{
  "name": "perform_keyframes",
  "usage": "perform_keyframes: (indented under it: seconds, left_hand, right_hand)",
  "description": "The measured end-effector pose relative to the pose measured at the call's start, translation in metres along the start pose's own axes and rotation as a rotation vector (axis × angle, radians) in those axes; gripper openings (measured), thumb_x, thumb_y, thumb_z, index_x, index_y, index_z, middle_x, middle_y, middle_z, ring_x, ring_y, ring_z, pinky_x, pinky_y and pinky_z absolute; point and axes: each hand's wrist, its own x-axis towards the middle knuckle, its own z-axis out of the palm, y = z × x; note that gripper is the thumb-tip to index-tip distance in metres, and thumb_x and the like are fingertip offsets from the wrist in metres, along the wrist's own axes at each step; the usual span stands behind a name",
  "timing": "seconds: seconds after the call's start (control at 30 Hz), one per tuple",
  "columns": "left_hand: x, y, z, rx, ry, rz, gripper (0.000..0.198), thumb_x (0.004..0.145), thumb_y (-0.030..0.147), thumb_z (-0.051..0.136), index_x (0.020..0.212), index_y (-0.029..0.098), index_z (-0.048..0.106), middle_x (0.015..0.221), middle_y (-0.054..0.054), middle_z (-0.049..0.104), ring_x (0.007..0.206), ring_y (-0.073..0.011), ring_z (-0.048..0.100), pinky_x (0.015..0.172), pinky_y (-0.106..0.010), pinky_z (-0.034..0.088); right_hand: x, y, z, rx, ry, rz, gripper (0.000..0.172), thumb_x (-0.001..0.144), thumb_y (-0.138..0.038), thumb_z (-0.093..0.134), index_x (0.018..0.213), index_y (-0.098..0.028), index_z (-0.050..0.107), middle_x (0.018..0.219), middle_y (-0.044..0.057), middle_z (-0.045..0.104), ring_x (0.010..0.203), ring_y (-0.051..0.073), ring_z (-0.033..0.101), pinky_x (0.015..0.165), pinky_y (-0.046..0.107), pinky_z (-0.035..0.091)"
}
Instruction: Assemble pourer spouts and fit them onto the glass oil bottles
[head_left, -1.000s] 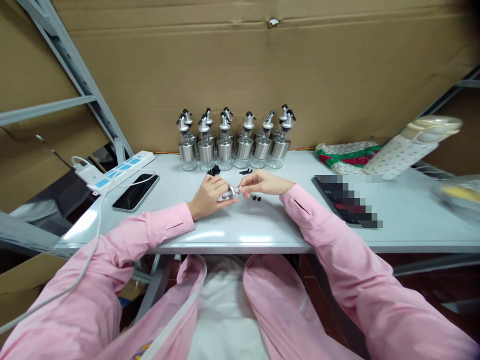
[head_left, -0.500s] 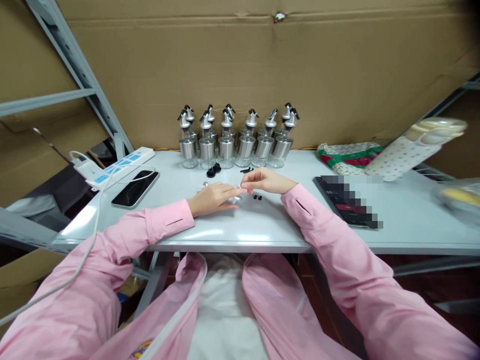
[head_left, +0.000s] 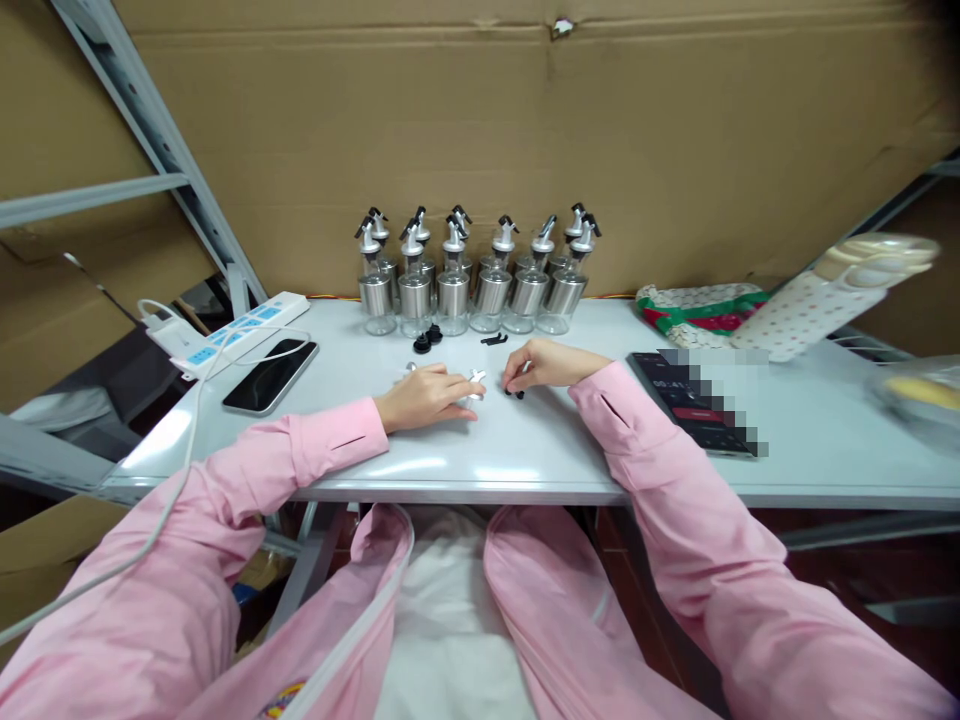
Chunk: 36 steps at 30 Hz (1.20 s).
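Note:
My left hand (head_left: 427,397) rests low over the table, fingers closed at the front on a silver pourer spout (head_left: 477,377), which shows above the fingertips. Another silver piece (head_left: 412,367) peeks out behind this hand. To the right, my right hand (head_left: 551,364) has its thumb and fingers pinched down at the small black pieces (head_left: 519,395) on the table; the fingertips partly hide them. Black levers (head_left: 495,340) lie behind, between the hands. Round black stoppers (head_left: 423,344) sit further left.
Two rows of glass-and-steel bottles (head_left: 491,295) with pourers stand at the back. A phone (head_left: 271,378) and a power strip (head_left: 247,330) with a white cable lie left. On the right are a dark tablet-like device (head_left: 660,395), a patterned cloth (head_left: 697,308) and a dotted tumbler (head_left: 795,310).
My right hand has moved away from the left fingertips, rightward and down to the small black pieces. The silver spout at my left fingertips now shows more clearly.

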Motion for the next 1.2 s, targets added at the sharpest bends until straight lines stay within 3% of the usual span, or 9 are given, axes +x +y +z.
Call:
perform_keyframes:
  seconds: [0.17, 0.33, 0.6, 0.7, 0.9, 1.2]
  left_hand:
    - [0.0, 0.0, 0.0, -0.004, -0.031, 0.001, 0.039, 0.09, 0.045, 0.039, 0.103, 0.014, 0.059, 0.081, -0.005, 0.068, 0.062, -0.0105, 0.056, 0.061, -0.023, 0.038]
    - [-0.001, 0.0, 0.0, -0.011, -0.052, -0.017, 0.041, 0.091, 0.046, 0.037, 0.104, 0.014, 0.06, 0.083, -0.006, 0.067, 0.065, -0.0115, 0.057, 0.063, -0.024, 0.04]
    - [-0.002, 0.0, 0.002, -0.01, -0.031, -0.008, 0.037, 0.091, 0.044, 0.04, 0.102, 0.015, 0.059, 0.085, -0.006, 0.067, 0.066, -0.0119, 0.057, 0.065, -0.023, 0.042]
    - [-0.001, 0.0, 0.001, -0.02, -0.013, 0.0, 0.035, 0.09, 0.043, 0.041, 0.101, 0.014, 0.058, 0.086, -0.006, 0.067, 0.065, -0.012, 0.057, 0.064, -0.023, 0.043]
    - [0.0, 0.001, -0.002, -0.007, 0.006, 0.002, 0.033, 0.091, 0.041, 0.041, 0.103, 0.014, 0.057, 0.087, -0.006, 0.067, 0.064, -0.0112, 0.057, 0.063, -0.023, 0.043]
    - [0.0, 0.001, -0.001, 0.026, -0.016, 0.001, 0.036, 0.092, 0.042, 0.038, 0.102, 0.014, 0.058, 0.088, -0.007, 0.068, 0.066, -0.0111, 0.058, 0.065, -0.023, 0.043]
  right_hand:
    - [0.008, 0.002, 0.007, -0.063, 0.093, 0.008, 0.024, 0.067, -0.034, 0.063, 0.076, -0.013, 0.073, 0.07, 0.005, 0.07, 0.061, 0.013, 0.056, 0.062, 0.024, 0.042]
    - [0.014, 0.001, 0.013, -0.07, 0.109, -0.051, 0.028, 0.07, -0.034, 0.06, 0.081, -0.012, 0.072, 0.076, 0.007, 0.07, 0.066, 0.015, 0.057, 0.064, 0.025, 0.042]
    - [0.017, -0.002, 0.019, -0.001, 0.108, -0.148, 0.029, 0.068, -0.04, 0.062, 0.073, -0.012, 0.068, 0.072, 0.006, 0.066, 0.065, 0.014, 0.056, 0.062, 0.026, 0.041]
    - [0.017, -0.008, 0.023, 0.094, 0.133, -0.14, 0.03, 0.07, -0.043, 0.061, 0.069, -0.013, 0.063, 0.065, 0.004, 0.064, 0.061, 0.013, 0.054, 0.06, 0.026, 0.041]
    - [0.015, -0.019, 0.023, 0.506, 0.132, -0.15, 0.034, 0.067, -0.046, 0.067, 0.071, -0.015, 0.053, 0.068, 0.002, 0.065, 0.064, 0.011, 0.06, 0.065, 0.027, 0.046]
    - [0.012, -0.024, 0.021, 0.597, 0.252, -0.191, 0.032, 0.061, -0.04, 0.075, 0.067, -0.013, 0.058, 0.054, -0.004, 0.057, 0.053, 0.007, 0.05, 0.056, 0.022, 0.038]
